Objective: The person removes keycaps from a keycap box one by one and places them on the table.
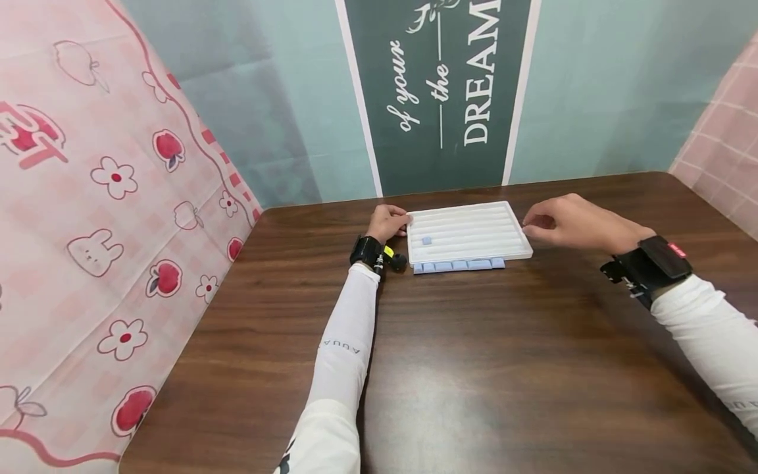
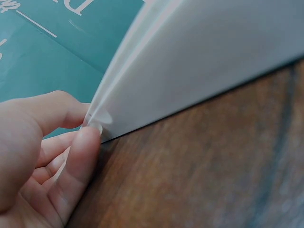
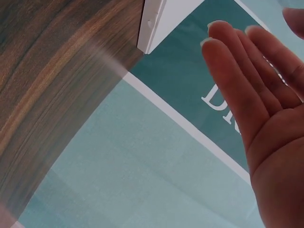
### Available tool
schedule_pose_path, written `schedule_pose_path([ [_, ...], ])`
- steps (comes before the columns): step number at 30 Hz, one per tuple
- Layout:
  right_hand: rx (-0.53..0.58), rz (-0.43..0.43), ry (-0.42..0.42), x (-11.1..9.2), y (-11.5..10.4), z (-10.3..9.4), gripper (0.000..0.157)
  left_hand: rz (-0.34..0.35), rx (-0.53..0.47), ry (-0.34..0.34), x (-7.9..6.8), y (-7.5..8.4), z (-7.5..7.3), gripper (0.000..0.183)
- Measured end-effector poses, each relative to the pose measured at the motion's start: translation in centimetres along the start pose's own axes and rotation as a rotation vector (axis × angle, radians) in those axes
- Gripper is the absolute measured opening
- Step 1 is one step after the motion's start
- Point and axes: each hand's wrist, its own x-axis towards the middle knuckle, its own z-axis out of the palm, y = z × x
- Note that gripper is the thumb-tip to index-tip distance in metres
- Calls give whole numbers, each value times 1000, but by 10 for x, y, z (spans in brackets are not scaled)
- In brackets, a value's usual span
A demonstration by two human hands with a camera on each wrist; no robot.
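Observation:
A white ridged tray (image 1: 463,230) is near the far edge of the table, with several parallel grooves running across it. One small light blue block (image 1: 427,241) sits in a groove toward its left end. Along the tray's front edge runs a row of similar light blue blocks (image 1: 459,265). My left hand (image 1: 387,222) pinches the tray's left edge; thumb and forefinger meet at its corner in the left wrist view. Just off the right edge, my right hand (image 1: 562,222) hovers with loosely bent fingers and holds nothing. Its fingers (image 3: 237,76) look extended in the right wrist view.
The dark wooden table (image 1: 474,368) carries the tray. Behind it hangs a teal cloth (image 1: 284,99) with a dark lettered panel. A pink patterned cloth (image 1: 118,217) borders the left side, and a pink checked one (image 1: 722,145) the right.

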Motion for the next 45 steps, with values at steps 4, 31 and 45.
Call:
schedule_pose_path([
  [4,23,-7,42,-4,0,2,31,8,-2,-18,-1,1,4,29],
  [31,73,-172,-40,71,2,-2,37,2,16,6,-4,4,0,27],
  [45,88,-149,-199,104,2,20,38,8,12,10,-7,5,1,27],
])
